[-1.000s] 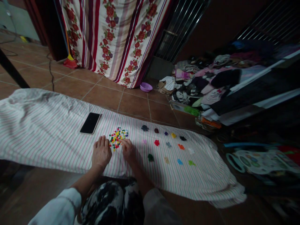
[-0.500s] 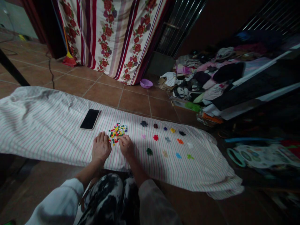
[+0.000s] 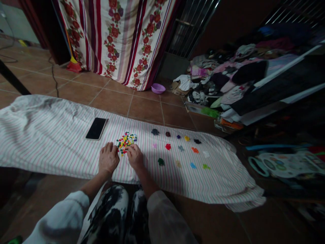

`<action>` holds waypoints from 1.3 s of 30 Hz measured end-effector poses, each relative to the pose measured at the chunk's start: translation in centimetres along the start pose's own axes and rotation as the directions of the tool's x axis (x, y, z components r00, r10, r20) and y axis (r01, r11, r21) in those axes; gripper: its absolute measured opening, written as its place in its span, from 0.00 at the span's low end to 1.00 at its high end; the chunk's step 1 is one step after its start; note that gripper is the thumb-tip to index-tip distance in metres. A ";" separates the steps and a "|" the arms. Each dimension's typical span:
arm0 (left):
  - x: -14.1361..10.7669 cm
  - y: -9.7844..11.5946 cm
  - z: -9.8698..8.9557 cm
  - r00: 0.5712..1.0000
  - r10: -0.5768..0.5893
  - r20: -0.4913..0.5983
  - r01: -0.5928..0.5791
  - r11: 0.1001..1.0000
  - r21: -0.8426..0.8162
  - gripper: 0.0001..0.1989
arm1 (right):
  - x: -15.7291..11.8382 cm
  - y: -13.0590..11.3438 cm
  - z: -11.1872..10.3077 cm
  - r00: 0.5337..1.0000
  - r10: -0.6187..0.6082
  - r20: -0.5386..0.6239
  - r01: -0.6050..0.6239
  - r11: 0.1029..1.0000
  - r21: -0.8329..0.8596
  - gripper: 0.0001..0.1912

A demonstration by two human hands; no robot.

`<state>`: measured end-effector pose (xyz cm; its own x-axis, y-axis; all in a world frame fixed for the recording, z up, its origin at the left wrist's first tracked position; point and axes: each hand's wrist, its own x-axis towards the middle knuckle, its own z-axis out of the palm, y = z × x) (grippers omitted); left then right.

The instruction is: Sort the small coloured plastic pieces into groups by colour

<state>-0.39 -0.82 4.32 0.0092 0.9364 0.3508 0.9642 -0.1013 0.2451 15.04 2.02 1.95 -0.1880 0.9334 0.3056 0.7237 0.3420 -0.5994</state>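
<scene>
A mixed pile of small coloured pieces point(image 3: 127, 138), in red, yellow, green and white, lies on a striped cloth point(image 3: 63, 145). Flat on the cloth at the pile's left edge rests my left hand point(image 3: 108, 157), its fingers stretched out. My right hand point(image 3: 135, 156) is at the pile's right lower edge, thumb and fingers pinched together; whatever sits between the fingertips is too small to make out. To the right are several sorted heaps, each of one colour, among them a red heap point(image 3: 168, 146), a dark green heap point(image 3: 160, 162) and an orange heap point(image 3: 194, 150).
A phone point(image 3: 96, 128) lies on the cloth left of the pile. Beyond the cloth are a purple bowl point(image 3: 158, 88), a floral curtain point(image 3: 114, 40) and a broom point(image 3: 73, 64) on the tiled floor. Clothes point(image 3: 223, 73) are heaped at the back right.
The view has shifted slightly. My right hand stays at the pile's lower right edge, fingers still pinched, with only a slight movement. My left hand keeps its place on the cloth.
</scene>
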 end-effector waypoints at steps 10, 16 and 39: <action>-0.1 0.0 0.0 1.000 0.025 0.016 -0.026 0.997 0.066 0.15 | 0.3 0.3 0.1 0.969 0.129 -0.211 -0.108 0.988 0.108 0.17; 0.0 -0.2 0.2 0.998 0.059 0.016 -0.060 0.996 0.065 0.15 | 0.1 0.7 0.5 0.982 0.036 -0.184 -0.023 0.997 0.070 0.15; 0.0 -0.5 1.2 0.995 0.095 0.024 -0.096 0.995 0.039 0.20 | 0.2 -0.1 0.0 0.995 -0.008 -0.096 0.003 0.999 -0.054 0.18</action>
<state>-0.54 -0.34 3.09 0.1071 0.9304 0.3505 0.9684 -0.1775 0.1753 14.87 2.17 2.07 -0.1296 0.9159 0.3798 0.7579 0.3386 -0.5577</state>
